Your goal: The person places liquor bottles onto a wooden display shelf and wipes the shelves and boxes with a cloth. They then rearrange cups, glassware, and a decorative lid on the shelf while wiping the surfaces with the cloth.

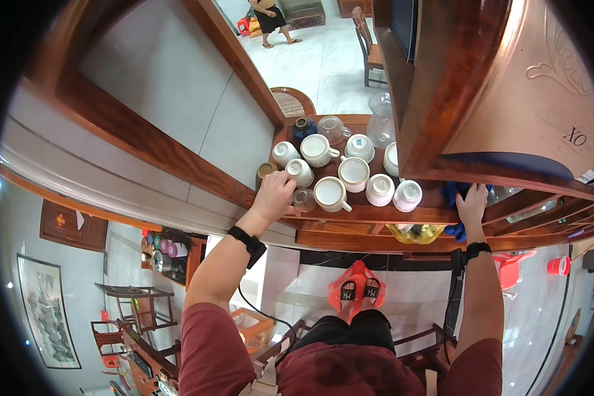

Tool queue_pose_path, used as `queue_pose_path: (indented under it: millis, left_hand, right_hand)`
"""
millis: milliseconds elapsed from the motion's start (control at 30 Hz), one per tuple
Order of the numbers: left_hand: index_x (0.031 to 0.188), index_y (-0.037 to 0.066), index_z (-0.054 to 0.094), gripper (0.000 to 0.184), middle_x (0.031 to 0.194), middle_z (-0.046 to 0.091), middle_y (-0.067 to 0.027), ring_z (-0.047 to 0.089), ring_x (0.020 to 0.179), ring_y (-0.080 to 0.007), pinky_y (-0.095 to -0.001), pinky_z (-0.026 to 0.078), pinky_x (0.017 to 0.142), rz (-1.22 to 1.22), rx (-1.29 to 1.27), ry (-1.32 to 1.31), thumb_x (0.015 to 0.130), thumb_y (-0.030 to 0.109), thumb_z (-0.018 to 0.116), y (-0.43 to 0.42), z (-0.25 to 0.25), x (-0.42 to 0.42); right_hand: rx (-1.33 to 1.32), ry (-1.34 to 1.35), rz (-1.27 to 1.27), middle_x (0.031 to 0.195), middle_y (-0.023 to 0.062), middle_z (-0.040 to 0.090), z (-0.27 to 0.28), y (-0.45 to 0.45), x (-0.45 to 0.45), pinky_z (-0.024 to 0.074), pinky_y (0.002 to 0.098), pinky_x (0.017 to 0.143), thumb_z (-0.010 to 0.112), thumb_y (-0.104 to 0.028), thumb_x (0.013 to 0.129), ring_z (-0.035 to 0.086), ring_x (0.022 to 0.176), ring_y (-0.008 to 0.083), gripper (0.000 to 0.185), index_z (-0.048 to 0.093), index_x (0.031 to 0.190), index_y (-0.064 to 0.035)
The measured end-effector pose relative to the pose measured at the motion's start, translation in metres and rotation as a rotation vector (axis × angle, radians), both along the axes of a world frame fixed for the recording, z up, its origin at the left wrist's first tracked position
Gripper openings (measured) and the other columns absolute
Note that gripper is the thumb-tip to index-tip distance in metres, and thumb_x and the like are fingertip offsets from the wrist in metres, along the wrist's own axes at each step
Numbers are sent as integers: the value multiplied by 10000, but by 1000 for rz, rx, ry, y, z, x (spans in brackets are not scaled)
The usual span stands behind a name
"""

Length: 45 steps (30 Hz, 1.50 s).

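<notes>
My left hand [274,198] is at the left end of a wooden cabinet shelf, fingers and thumb closed around the side of a small clear glass [303,199]. Its fingertips are close to an upturned white cup [299,173]; whether they touch it is hard to tell. On the right, my right hand [471,206] grips a blue cloth [457,231] at the shelf edge, partly covering it. Between my hands stand several upturned white mugs and cups, among them a white mug [330,193] at the front and a white cup [408,195].
Behind the cups are a dark blue cup [304,128], a clear glass mug [332,129] and a clear pitcher [381,122]. A large XO box [541,99] fills the upper right. Below hangs a yellow bag [416,233]. My feet rest on a red stool [358,270]. Another person [270,18] walks beyond.
</notes>
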<state>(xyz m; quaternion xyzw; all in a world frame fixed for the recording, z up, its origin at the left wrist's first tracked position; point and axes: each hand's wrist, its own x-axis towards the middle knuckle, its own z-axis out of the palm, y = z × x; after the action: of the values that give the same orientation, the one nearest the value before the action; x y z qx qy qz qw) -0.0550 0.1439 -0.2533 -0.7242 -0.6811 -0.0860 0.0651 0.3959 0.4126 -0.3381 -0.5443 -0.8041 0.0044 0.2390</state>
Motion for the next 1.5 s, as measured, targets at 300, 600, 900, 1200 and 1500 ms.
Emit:
queue_pose_path:
  millis: [300,600,900,1200,1500]
  left_hand:
    - [1020,62,544,802,1092,543,-122,508,1071,-317,-447,396,927,23,4,57,427,457,911,-1,18,21]
    - [1284,16,452,915,1246,488,-196,474,1134,-374,-483,365,977,-216,346,-80,585,404,896,68,81,151]
    - [1338,-56,432,927,1321,519,-224,496,1252,-335,-391,395,1040,1,-293,-694,612,284,898,223,61,231]
    - [1366,18,490,871,1344,556,-132,499,1280,-241,-342,376,1060,-36,-358,-952,640,268,901,285,-7,207]
    - [1333,28,518,742,1302,578,-138,567,1180,-232,-351,454,962,70,-478,-806,717,258,863,268,-11,186]
  right_hand:
    - [-103,-70,-69,1413,240,397,12,-3,-4,376,520,1025,700,-385,779,433,1229,418,651,536,1249,33]
    - [-77,45,80,1327,163,494,25,-38,1,427,494,962,741,-329,696,464,1185,379,628,568,1236,-60]
    - [-71,55,192,1363,201,467,17,-63,12,420,488,971,728,-169,731,467,1175,378,592,546,1284,-63]
    - [-282,140,-142,1428,154,406,19,16,-18,376,500,1018,538,-116,859,416,1246,380,456,553,1315,-116]
    - [-314,166,-249,1363,143,473,13,108,-43,410,487,985,513,-178,880,470,1188,367,435,557,1311,-135]
